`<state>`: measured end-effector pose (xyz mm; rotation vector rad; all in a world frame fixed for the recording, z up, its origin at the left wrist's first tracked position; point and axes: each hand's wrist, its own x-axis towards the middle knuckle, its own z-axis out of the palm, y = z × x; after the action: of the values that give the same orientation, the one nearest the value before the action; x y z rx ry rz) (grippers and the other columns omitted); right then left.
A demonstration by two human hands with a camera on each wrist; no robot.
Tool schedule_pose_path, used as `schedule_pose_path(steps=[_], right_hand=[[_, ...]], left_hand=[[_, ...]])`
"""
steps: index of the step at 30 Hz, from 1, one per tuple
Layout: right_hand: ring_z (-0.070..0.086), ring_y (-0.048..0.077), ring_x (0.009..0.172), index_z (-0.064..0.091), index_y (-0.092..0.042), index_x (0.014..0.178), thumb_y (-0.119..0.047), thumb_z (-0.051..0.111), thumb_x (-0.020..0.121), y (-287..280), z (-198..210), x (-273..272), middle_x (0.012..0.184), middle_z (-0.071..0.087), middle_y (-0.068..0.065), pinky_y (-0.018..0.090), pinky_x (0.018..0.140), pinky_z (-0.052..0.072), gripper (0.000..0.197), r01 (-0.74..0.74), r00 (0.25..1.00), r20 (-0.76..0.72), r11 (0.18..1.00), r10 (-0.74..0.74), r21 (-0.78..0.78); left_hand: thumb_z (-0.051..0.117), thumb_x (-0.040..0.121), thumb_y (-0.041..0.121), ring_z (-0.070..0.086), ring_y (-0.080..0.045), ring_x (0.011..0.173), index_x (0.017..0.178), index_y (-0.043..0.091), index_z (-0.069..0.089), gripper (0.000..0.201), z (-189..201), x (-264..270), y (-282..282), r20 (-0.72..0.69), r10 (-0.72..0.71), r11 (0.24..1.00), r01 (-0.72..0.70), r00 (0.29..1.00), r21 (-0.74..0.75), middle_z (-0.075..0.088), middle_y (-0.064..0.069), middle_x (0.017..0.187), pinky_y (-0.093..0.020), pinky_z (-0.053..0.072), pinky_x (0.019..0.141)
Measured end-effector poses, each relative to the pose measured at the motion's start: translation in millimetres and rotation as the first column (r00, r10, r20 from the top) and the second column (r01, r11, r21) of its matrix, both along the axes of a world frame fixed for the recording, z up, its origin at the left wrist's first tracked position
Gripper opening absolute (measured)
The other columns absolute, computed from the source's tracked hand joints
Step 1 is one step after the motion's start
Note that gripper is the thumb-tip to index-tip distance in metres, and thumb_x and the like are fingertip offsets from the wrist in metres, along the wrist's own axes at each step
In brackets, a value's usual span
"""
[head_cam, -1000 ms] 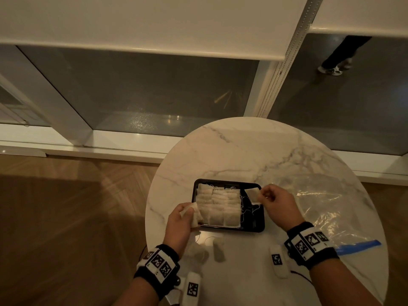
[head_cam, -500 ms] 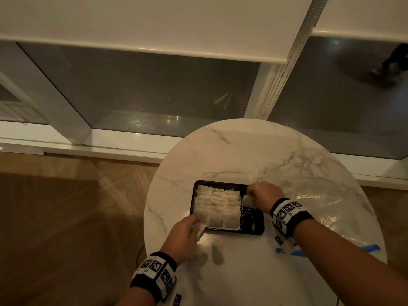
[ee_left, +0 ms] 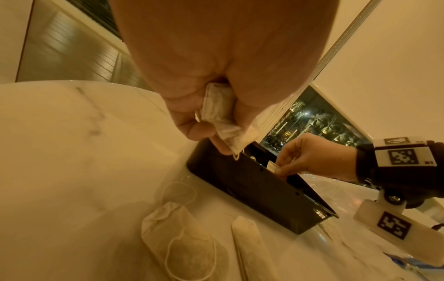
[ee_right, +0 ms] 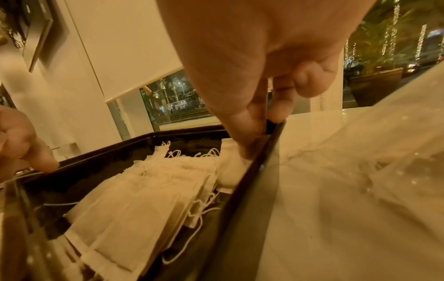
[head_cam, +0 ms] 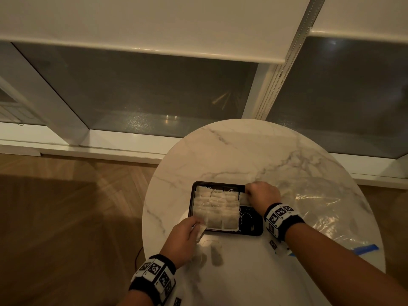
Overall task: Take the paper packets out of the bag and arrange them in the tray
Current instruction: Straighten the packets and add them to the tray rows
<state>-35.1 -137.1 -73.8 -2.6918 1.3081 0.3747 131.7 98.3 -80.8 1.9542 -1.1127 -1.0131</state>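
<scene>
A black tray [head_cam: 254, 230] on the round marble table holds several white paper packets [head_cam: 216, 206] in overlapping rows. My right hand [head_cam: 261, 193] reaches over the tray's far right corner and pinches one packet [head_cam: 244, 198] low inside it, against the right wall [ee_right: 250, 171]. My left hand [head_cam: 187, 236] hovers at the tray's near left corner and grips folded packets [ee_left: 225, 114] in its curled fingers. Two more packets [ee_left: 192, 247] lie on the table near that hand. The clear plastic bag [head_cam: 326, 208] lies flat to the right of the tray.
The bag's blue zip strip [head_cam: 365, 248] lies near the table's right front edge. Loose strings [head_cam: 245, 217] trail in the tray's bare right part. The table [head_cam: 242, 155] stands by a window, with wooden floor [head_cam: 66, 217] on the left.
My right hand has gone from above the tray's right edge down to its far right corner, lowering its packet into the tray. My left hand has shifted slightly toward the near left corner.
</scene>
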Motion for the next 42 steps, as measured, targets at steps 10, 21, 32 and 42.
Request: schedule_pose_path(steps=[10,21,32,42], right_hand=[[0.061,0.02,0.087,0.066,-0.027,0.097,-0.012,0.057,0.085,6,2,-4,0.094,0.063,-0.004,0.031,0.065,0.052,0.021,0.181,0.953,0.239,0.983,-0.185,0.038],[0.063,0.004,0.078,0.072,-0.023,0.09,-0.021,0.069,0.09,55,31,-4,0.085,0.069,-0.011,0.018,0.072,0.051,0.003,0.192,0.6,0.601,0.824,-0.528,0.532],[0.07,0.007,0.073,0.076,-0.017,0.096,-0.016,0.067,0.093,109,35,10,0.084,0.076,-0.003,0.021,0.066,0.054,0.009,-0.118,0.53,0.589,0.635,-0.61,0.764],[0.068,0.008,0.066,0.074,-0.016,0.097,-0.011,0.069,0.091,105,34,8,0.082,0.075,0.002,0.021,0.061,0.054,0.01,-0.047,0.524,0.529,0.597,-0.668,0.801]], left_hand=[[0.05,0.103,0.013,0.062,-0.006,0.087,0.102,0.024,0.065,0.019,18,-4,-4,-0.124,0.085,0.995,-0.091,0.989,-0.042,0.067,-0.002,0.1,-0.013,0.051,0.073],[0.054,0.102,0.013,0.068,-0.023,0.095,0.11,0.015,0.067,0.015,30,-11,-19,-0.439,0.358,0.922,-0.385,0.824,0.03,0.068,-0.011,0.111,-0.037,0.063,0.074],[0.074,0.088,0.01,0.071,-0.041,0.101,0.111,0.005,0.066,0.025,35,-25,-31,-0.658,0.446,0.865,-0.482,0.607,0.142,0.075,-0.021,0.103,-0.054,0.057,0.09],[0.068,0.092,0.007,0.072,-0.041,0.089,0.106,0.002,0.067,0.015,40,-25,-30,-0.67,0.479,0.845,-0.504,0.567,0.178,0.073,-0.026,0.101,-0.063,0.056,0.085]])
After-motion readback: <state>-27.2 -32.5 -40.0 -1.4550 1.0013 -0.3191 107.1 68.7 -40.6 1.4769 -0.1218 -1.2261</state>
